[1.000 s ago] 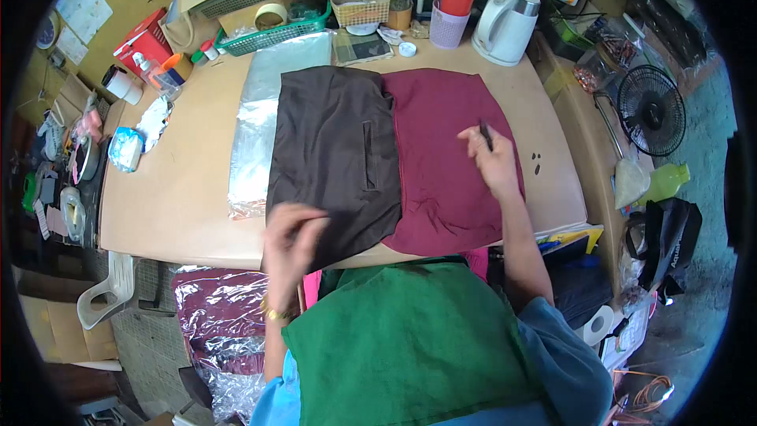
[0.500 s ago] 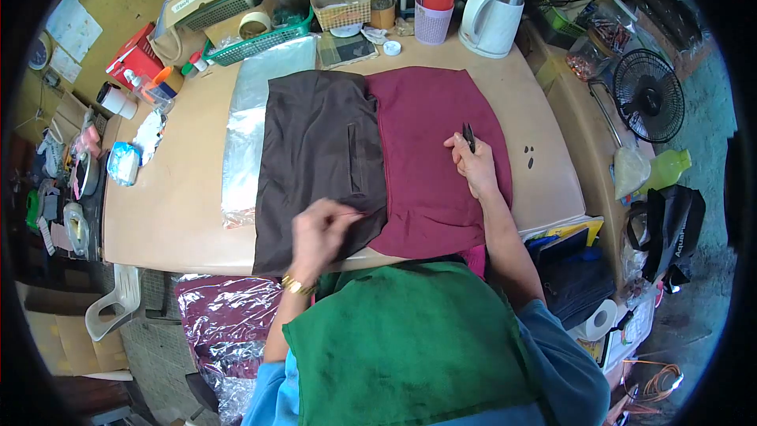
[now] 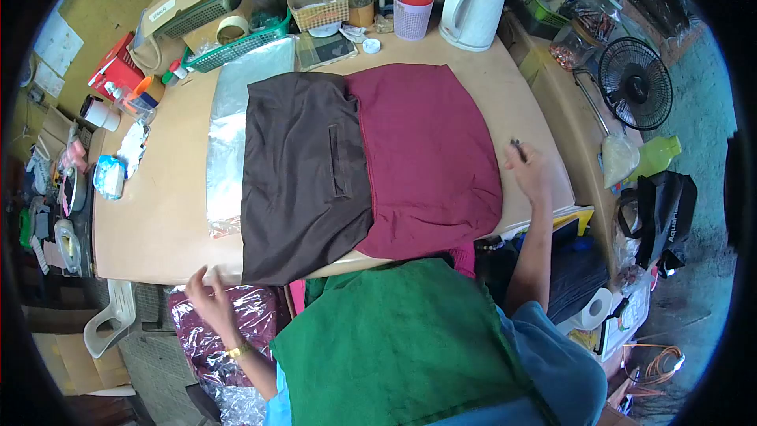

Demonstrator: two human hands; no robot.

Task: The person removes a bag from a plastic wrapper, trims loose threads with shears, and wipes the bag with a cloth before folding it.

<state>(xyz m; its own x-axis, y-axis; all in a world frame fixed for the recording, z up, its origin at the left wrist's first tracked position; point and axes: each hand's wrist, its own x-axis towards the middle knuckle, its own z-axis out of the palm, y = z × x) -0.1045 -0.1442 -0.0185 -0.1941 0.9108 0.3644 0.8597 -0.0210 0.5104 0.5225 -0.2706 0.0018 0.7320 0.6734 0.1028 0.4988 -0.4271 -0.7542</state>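
A garment lies spread on the table, its left part dark brown [image 3: 292,181] with a slit pocket and its right part maroon [image 3: 430,162]. My left hand [image 3: 210,298] is off the brown part's lower left corner, past the table's front edge, fingers apart and holding nothing. To the right of the maroon part, my right hand [image 3: 530,170] is closed round a small dark tool [image 3: 518,150], possibly thread snips, above the tabletop. Neither hand touches the garment.
Clear plastic sheeting [image 3: 229,166] lies left of the garment. Along the back stand a green basket [image 3: 236,51], a purple cup [image 3: 412,20] and a white kettle [image 3: 473,12]. A fan [image 3: 635,83] stands right, and plastic-wrapped maroon packages [image 3: 244,323] lie below the front edge.
My left hand has left the brown cloth, moving left and down with its fingers opening. My right hand has moved right, off the maroon cloth, with the dark tool. The view has shifted slightly.
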